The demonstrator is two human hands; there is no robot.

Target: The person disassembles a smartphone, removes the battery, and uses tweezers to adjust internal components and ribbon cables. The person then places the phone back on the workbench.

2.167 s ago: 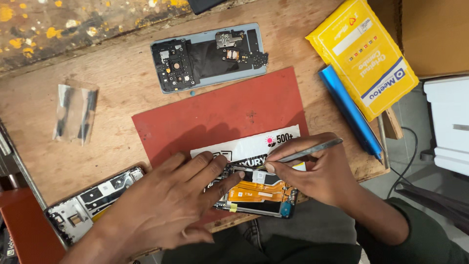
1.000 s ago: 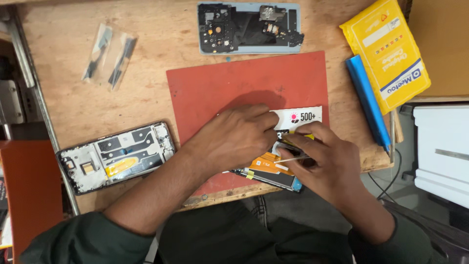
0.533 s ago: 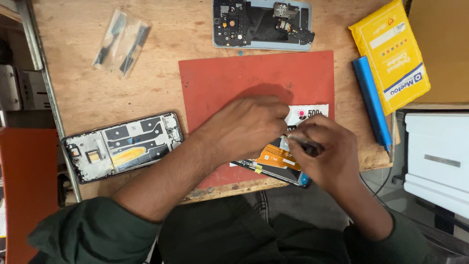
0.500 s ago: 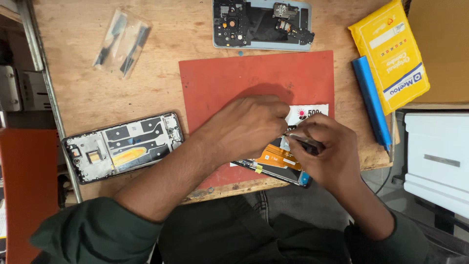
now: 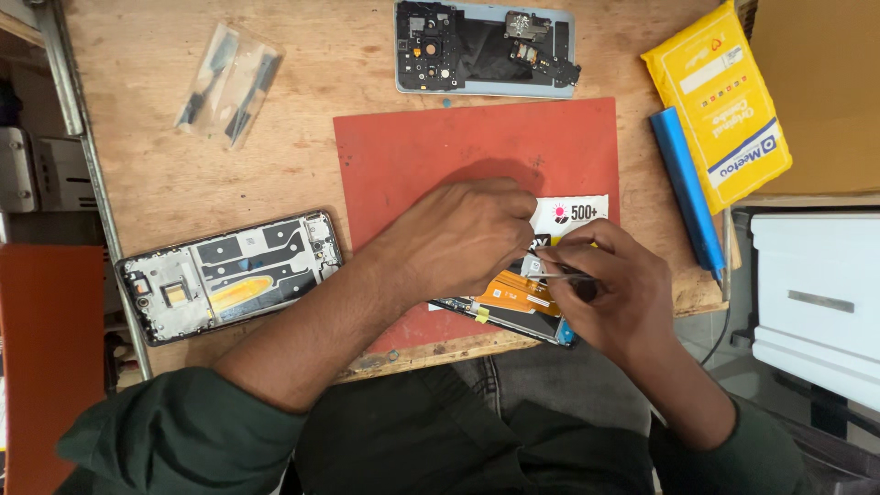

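Your left hand (image 5: 467, 238) presses opened phone (image 5: 513, 307) flat on red mat (image 5: 440, 156); right hand (image 5: 614, 293) fingers clamped on tweezers (image 5: 555, 272) at orange flex. Frame (image 5: 229, 275), back cover (image 5: 486, 48) already off, lying apart on bench (image 5: 137, 174); inner work unfinished.

dark green long sleeves (image 5: 174, 431) pushed up, grey trousers (image 5: 513, 385).

Just the one camera here, strapped to the person's head and pointed almost straight down at the wooden workbench (image 5: 302, 137), so the view was basically top-down with the person's own lap along the bottom edge. It sat fairly close, near enough that the red mat (image 5: 477, 147) filled the middle and both forearms ran up from the bottom. No second view, so nothing overlapped; the bench's far side was cut off at the top.
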